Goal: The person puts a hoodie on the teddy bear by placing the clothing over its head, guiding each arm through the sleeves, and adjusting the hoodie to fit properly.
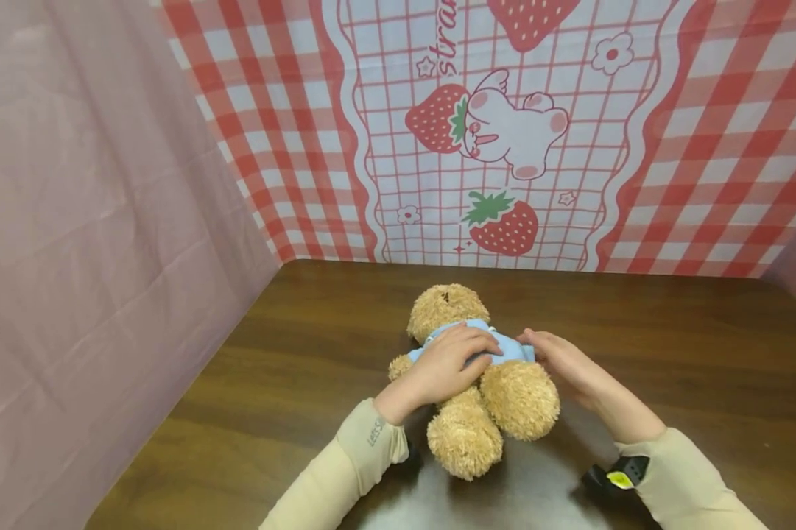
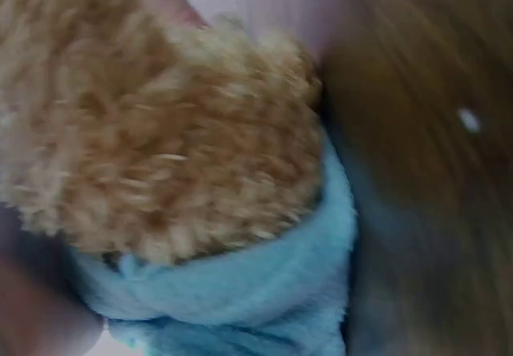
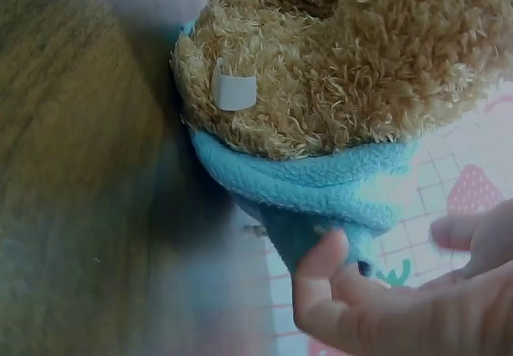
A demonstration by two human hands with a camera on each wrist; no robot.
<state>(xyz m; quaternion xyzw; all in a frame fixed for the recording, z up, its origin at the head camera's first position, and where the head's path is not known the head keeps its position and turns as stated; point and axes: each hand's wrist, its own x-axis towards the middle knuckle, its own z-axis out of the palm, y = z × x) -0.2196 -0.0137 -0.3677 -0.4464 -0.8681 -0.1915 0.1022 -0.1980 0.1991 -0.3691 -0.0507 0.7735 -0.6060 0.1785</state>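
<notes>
A tan plush teddy bear (image 1: 467,434) in a blue shirt (image 1: 513,352) lies on its back on the wooden table, head toward the backdrop and feet toward me. My left hand (image 1: 445,361) rests across its belly with relaxed fingers, over the shirt. At the bear's right side is my right hand (image 1: 570,364), its fingertips right at the blue sleeve. The right wrist view shows that hand's fingers (image 3: 321,292) against the shirt, below the furry bottom with a white tag (image 3: 235,90). Fur and the shirt hem (image 2: 240,272) fill much of the left wrist view.
Behind the dark wooden table (image 1: 272,383) hangs a red-and-white checked cloth (image 1: 291,140) printed with strawberries. A pale pink curtain (image 1: 106,221) runs along the left side. Under the right sleeve sits a black strap with a yellow-green piece (image 1: 619,480).
</notes>
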